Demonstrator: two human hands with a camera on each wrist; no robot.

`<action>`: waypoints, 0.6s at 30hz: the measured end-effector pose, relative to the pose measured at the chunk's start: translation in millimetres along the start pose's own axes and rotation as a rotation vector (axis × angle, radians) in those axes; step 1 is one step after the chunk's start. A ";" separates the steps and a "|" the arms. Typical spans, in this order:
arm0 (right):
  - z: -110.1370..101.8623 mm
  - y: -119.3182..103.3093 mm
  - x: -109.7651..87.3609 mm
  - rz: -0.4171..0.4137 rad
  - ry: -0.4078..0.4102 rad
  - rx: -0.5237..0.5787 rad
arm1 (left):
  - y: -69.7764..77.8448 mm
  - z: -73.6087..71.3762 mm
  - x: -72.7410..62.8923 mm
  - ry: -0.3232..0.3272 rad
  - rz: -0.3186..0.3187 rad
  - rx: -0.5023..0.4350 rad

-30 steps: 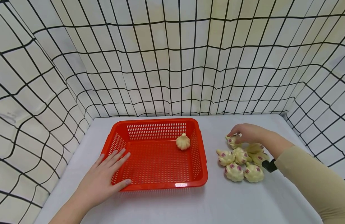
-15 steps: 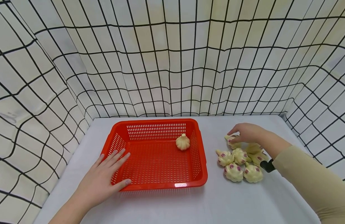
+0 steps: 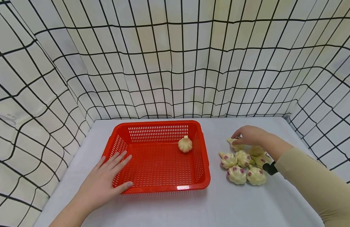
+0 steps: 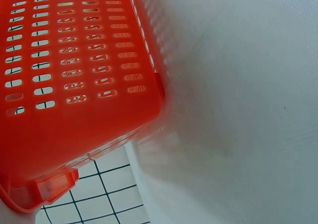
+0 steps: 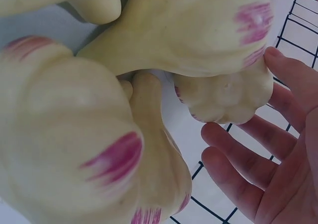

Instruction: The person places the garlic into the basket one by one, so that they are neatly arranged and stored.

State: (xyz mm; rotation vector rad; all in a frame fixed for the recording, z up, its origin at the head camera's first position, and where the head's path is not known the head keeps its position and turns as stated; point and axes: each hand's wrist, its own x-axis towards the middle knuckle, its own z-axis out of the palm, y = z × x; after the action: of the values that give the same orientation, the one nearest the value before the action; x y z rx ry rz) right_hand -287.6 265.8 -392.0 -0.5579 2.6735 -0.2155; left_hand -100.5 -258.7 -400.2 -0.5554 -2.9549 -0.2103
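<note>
The right hand (image 3: pixel 251 135) has barely shifted, seemingly pinching a garlic bulb (image 5: pixel 226 97), the left hand (image 3: pixel 102 179) spread on the basket (image 3: pixel 160 189).

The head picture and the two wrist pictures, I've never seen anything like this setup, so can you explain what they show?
There's no robot here: a person works with a bare left hand and right hand. One camera on the head looks forward and down; one on each wrist looks closer. On the white table sits a red basket with one garlic bulb inside, and more bulbs lie to its right. The left hand rests on the basket's left end. The right hand's thumb and fingers are around another bulb; how firmly, I can't tell.
</note>
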 end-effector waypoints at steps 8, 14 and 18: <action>-1.3 -2.1 -3.7 -0.024 -0.019 0.029 | -0.2 0.3 -0.1 -0.002 -0.003 0.003; -2.1 -2.1 -6.1 -0.090 -0.017 0.058 | -2.1 3.0 -0.2 0.019 0.007 0.020; -3.2 -4.2 -8.3 -0.127 -0.009 0.060 | -2.2 2.4 -0.2 0.011 0.003 0.018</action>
State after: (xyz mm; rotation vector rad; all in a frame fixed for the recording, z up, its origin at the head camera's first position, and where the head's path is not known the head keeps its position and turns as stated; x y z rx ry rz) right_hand -280.5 265.6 -385.2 -0.7081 2.6158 -0.3270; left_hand -101.3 -260.3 -402.9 -0.5540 -2.9422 -0.1855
